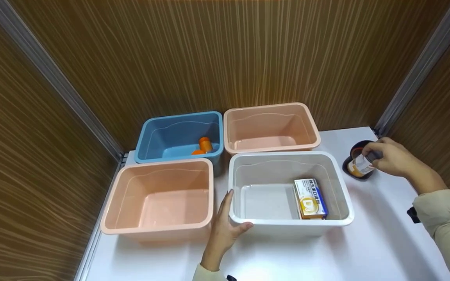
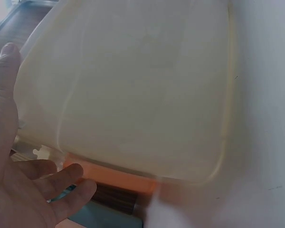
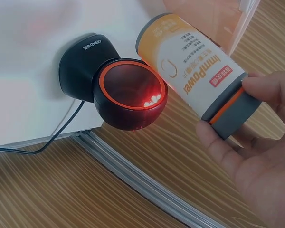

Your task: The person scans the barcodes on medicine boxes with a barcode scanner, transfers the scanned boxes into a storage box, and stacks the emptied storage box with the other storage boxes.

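My right hand (image 1: pixel 392 158) pinches the grey cap of a white and orange supplement bottle (image 3: pixel 192 69). The bottle tilts in front of a black desktop barcode scanner (image 3: pixel 80 66), whose round, orange-rimmed window glows red. At the near left corner of the white bin (image 1: pixel 287 226), my left hand (image 1: pixel 224 230) rests with thumb and fingers spread along the rim. Inside that bin lies a white, blue and yellow vitamin box (image 1: pixel 310 199). From the left wrist view, the fingers (image 2: pixel 61 183) are loosely extended beside the bin's wall.
A blue bin (image 1: pixel 162 142) at the back left holds orange-capped bottles (image 1: pixel 205 144). Pink bins stand at the front left (image 1: pixel 170 208) and back right (image 1: pixel 268 128). Wood-grain panels (image 1: pixel 209 54) close in the white table. The scanner's black cable (image 3: pixel 52 137) trails over the table edge.
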Demonstrator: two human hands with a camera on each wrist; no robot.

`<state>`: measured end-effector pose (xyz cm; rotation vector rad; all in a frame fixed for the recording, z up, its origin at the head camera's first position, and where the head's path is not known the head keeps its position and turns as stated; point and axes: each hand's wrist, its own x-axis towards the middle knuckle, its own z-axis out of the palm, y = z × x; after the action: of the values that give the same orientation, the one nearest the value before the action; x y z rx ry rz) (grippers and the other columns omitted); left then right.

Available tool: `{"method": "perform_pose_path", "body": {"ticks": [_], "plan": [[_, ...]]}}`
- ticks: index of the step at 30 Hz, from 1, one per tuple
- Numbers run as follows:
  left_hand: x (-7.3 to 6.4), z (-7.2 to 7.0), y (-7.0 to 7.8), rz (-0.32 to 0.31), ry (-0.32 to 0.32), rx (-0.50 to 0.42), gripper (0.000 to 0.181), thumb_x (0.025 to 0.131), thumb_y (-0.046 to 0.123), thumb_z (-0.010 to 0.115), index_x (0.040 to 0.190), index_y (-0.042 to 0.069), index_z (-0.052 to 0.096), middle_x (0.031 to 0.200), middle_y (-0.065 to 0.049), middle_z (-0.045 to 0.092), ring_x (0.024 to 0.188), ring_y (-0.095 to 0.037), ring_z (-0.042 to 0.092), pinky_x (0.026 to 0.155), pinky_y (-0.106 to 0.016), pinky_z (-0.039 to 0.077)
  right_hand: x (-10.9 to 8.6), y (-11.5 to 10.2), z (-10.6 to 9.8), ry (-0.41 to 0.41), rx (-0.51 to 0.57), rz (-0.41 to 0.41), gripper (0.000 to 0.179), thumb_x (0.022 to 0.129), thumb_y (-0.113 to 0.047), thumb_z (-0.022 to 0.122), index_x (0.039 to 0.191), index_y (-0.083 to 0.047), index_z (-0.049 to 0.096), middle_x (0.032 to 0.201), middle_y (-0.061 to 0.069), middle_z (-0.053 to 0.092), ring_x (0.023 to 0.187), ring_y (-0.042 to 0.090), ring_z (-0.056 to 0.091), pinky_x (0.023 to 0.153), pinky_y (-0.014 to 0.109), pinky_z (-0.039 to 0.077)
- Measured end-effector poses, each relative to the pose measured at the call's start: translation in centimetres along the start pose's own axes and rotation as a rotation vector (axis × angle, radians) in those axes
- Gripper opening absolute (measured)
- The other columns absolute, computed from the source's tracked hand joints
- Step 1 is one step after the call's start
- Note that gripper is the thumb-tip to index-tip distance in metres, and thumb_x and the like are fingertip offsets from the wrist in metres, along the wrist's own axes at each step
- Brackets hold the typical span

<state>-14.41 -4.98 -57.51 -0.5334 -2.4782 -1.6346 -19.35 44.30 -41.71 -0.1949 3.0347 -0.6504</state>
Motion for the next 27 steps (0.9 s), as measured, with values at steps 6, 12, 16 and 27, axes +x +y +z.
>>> {"method": "perform_pose_path", "body": {"ticks": [6, 12, 16, 27], "plan": [[-0.2, 0.0, 0.1, 0.012, 0.026, 0.054, 0.112, 0.072, 0.077, 0.070, 0.161, 0.025, 0.029, 0.162, -0.011, 0.033, 0.142, -0.036, 0.037, 0.108, -0.057, 0.037, 0.0, -0.3, 0.0, -0.044, 0.008, 0.052, 0.034, 0.086, 0.004, 0.062, 0.119, 0.003, 0.065, 0.128, 0.039, 0.039, 0.109, 0.059, 0.046, 0.083, 0.070, 0.046], [-0.7, 0.3, 0.2, 0.044, 0.087, 0.112, 0.110, 0.075, 0.080, 0.063, 0.160, 0.018, 0.030, 0.160, -0.012, 0.035, 0.143, -0.037, 0.036, 0.108, -0.058, 0.036, 0.3, -0.3, 0.1, -0.055, -0.001, 0.056, 0.035, 0.088, 0.002, 0.062, 0.123, 0.003, 0.064, 0.127, 0.038, 0.039, 0.109, 0.058, 0.047, 0.083, 0.069, 0.047], [-1.0, 0.8, 0.4, 0.043, 0.141, 0.141, 0.109, 0.077, 0.077, 0.064, 0.160, 0.014, 0.031, 0.159, -0.012, 0.037, 0.142, -0.035, 0.039, 0.108, -0.057, 0.037, 0.4, -0.2, 0.0, -0.050, -0.009, 0.055, 0.035, 0.088, 0.002, 0.062, 0.123, 0.003, 0.064, 0.128, 0.039, 0.038, 0.110, 0.059, 0.045, 0.083, 0.070, 0.045], [-1.1, 2.0, 1.4, 0.083, 0.236, 0.238, 0.111, 0.079, 0.081, 0.056, 0.155, 0.003, 0.037, 0.152, -0.020, 0.045, 0.129, -0.037, 0.054, 0.099, -0.053, 0.047, 0.3, -0.4, -1.0, 0.101, -0.012, -0.006, 0.048, 0.084, 0.001, 0.066, 0.131, 0.004, 0.056, 0.123, 0.039, 0.042, 0.104, 0.057, 0.047, 0.080, 0.067, 0.041]]}}
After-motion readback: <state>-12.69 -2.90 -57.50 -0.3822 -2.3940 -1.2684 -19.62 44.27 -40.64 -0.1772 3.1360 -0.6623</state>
